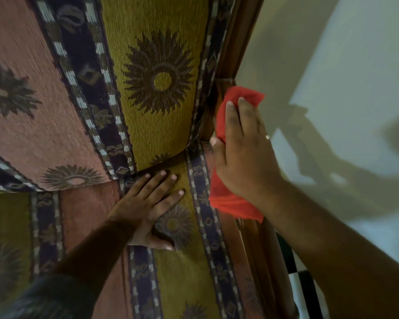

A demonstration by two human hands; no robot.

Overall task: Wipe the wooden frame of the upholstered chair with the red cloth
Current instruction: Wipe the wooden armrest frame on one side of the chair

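The upholstered chair (157, 125) fills the left and middle of the view, with patterned yellow, pink and dark blue fabric. Its brown wooden frame (230, 49) runs along the right edge of the backrest and continues down beside the seat. My right hand (242, 155) presses the red cloth (228, 199) against the frame where backrest and seat meet. The cloth sticks out above my fingertips and below my wrist. My left hand (148, 206) lies flat with spread fingers on the yellow seat cushion, holding nothing.
A pale wall (346, 88) stands right of the chair, with shadows of my arm on it. A black and white tiled floor (295, 279) shows at the lower right between my forearm and the frame.
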